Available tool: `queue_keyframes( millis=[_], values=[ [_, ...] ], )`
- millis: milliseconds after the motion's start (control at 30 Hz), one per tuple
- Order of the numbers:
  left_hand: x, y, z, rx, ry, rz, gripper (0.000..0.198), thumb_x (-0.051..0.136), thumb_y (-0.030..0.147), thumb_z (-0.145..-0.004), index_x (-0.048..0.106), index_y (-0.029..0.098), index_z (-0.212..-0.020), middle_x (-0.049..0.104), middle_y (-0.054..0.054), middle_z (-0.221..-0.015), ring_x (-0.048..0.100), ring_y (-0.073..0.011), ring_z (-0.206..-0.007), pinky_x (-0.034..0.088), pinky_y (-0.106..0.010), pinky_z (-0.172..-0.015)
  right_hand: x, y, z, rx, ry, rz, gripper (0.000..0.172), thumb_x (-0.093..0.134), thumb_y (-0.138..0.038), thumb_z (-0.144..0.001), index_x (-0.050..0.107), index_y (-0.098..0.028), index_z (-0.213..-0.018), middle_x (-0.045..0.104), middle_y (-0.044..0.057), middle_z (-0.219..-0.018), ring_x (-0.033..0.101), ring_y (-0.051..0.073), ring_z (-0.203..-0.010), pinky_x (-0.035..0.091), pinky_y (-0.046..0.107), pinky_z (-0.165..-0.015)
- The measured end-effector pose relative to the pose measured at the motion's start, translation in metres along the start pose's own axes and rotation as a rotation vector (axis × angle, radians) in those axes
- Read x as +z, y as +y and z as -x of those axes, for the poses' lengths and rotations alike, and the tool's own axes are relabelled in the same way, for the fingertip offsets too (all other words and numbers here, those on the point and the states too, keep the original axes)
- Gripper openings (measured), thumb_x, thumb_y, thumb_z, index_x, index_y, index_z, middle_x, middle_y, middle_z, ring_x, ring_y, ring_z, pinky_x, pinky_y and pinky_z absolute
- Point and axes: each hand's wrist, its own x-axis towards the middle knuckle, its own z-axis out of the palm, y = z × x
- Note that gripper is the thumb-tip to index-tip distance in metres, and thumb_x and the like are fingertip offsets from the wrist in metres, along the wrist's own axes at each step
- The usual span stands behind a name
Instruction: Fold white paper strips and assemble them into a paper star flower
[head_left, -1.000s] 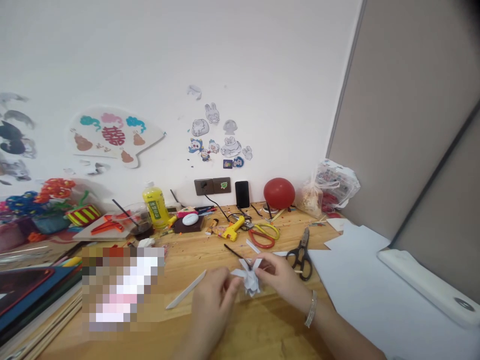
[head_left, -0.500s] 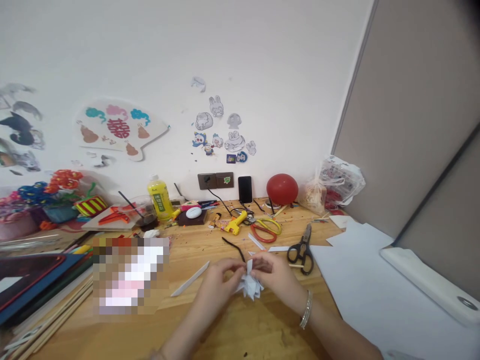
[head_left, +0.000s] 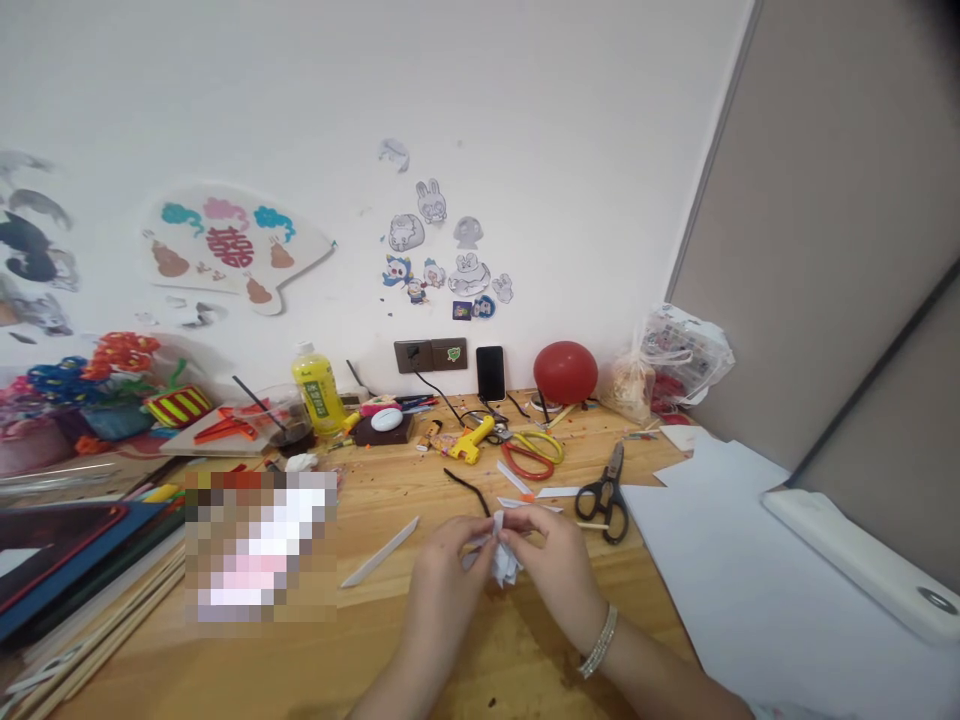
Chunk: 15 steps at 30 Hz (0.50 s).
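Between my two hands is a white folded-paper flower (head_left: 507, 568), its pointed petals hanging below my fingers. My left hand (head_left: 452, 560) pinches it from the left, and my right hand (head_left: 545, 547) pinches its upper part from the other side. A black fuzzy stem (head_left: 469, 485) runs up and away from the spot where my fingertips meet; whether it joins the flower is hidden. White paper strips (head_left: 381, 552) lie on the wooden table, one left of my hands and several just beyond them. Black-handled scissors (head_left: 604, 500) rest to the right.
Large white paper sheets (head_left: 757, 560) and a white paper trimmer (head_left: 855, 562) cover the right side. Farther back are a yellow glue gun (head_left: 472, 441), red-and-yellow-handled scissors (head_left: 529, 462), a phone (head_left: 491, 373), a red balloon (head_left: 565, 372) and a yellow drink bottle (head_left: 318, 390). Wooden sticks (head_left: 124, 630) lie left.
Both hands have closed in around the paper flower, so less of its petals shows. My right hand has lowered slightly, uncovering a white strip and an orange scrap behind it.
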Motion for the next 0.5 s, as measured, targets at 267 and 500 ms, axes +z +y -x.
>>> queue_keyframes(
  millis=[267,500],
  values=[
    [-0.0038,0.0046,-0.0018,-0.033,0.006,-0.006,0.008,0.053,0.021,-0.070,0.059,0.017,-0.067,0.064,-0.002,-0.068,0.060,-0.0172,-0.066,0.047,-0.027,-0.063,-0.0020,-0.0019,-0.0010,-0.048,-0.054,-0.030,0.008,0.059,-0.013,-0.067,0.062,-0.018,-0.073,0.064,0.002,-0.076,0.059,0.018,-0.076,0.046,0.030,-0.072],
    [-0.0056,0.0041,-0.0033,-0.014,-0.095,0.142,0.003,0.053,0.019,-0.070,0.055,0.018,-0.069,0.059,-0.001,-0.070,0.058,-0.0156,-0.069,0.048,-0.027,-0.065,-0.0068,-0.0038,-0.0019,-0.081,-0.100,-0.073,0.012,0.060,-0.013,-0.068,0.062,-0.018,-0.079,0.064,0.002,-0.079,0.060,0.017,-0.076,0.047,0.029,-0.073]
  ],
)
